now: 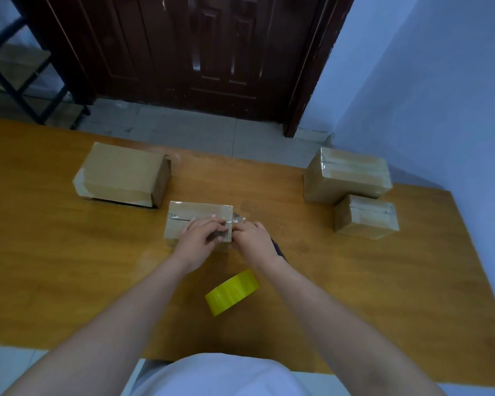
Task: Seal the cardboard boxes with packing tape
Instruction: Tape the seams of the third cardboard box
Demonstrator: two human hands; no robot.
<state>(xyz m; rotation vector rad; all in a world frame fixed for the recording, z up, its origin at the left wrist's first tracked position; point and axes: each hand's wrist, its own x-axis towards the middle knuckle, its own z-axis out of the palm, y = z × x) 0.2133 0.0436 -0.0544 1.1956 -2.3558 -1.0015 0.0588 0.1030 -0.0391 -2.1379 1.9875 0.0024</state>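
Our left hand (201, 235) curled on the small cardboard box (196, 215) mid-desk, right hand (252, 235) pinching clear tape (238, 219) (crinkled end) at its right edge, yellow tape roll (232, 292) nearer us.

Single head-worn view, wide-angle, looking forward and down over table (69, 270) from near edge; door (200, 52) beyond far edge; forearms close below.
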